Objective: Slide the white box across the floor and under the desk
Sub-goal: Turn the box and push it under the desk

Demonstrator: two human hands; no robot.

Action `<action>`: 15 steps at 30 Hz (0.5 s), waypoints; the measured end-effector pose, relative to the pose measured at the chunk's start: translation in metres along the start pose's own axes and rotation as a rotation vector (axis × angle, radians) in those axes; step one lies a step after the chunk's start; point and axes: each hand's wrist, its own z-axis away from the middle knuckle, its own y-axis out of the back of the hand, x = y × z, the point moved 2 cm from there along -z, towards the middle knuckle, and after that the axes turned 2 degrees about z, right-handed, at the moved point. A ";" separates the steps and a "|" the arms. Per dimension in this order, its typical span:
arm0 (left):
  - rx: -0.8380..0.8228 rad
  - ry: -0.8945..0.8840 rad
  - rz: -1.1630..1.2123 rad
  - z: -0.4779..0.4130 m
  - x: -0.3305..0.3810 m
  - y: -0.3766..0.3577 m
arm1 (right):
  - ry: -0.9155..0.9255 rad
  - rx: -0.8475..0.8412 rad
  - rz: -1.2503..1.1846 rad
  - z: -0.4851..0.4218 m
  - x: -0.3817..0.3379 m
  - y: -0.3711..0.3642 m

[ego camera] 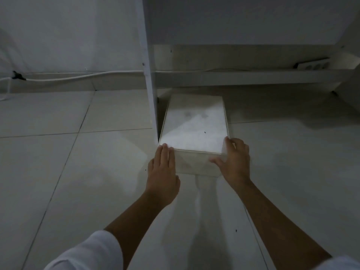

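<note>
Floor (109,172) clear beyond white box (194,123)

- There is one view only, from a wide-angle camera worn on the person's head.
- It looks forward and steeply down over both bare forearms, so the left hand (163,172) and right hand (234,162) sit near the middle of the frame.
- The camera is low and close to the tiled floor (58,172), which fills the lower half.
- Ahead, it faces the space beneath the worktop, with a white upright leg (150,75) left of centre and the wall (68,36) behind.
- The white box (194,125) lies straight ahead, just beyond the hands.
- Straight lines bend toward the frame edges.
</note>
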 end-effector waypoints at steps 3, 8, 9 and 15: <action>-0.031 -0.024 -0.100 -0.009 0.001 0.001 | 0.008 0.086 0.071 -0.005 -0.011 -0.006; -0.049 -0.016 -0.196 -0.023 0.004 0.002 | -0.012 0.074 -0.028 -0.023 -0.023 -0.019; -0.046 -0.015 -0.205 -0.025 0.004 0.002 | -0.012 0.077 -0.031 -0.027 -0.025 -0.021; -0.047 -0.020 -0.223 -0.035 0.002 -0.002 | -0.016 0.062 0.004 -0.037 -0.028 -0.027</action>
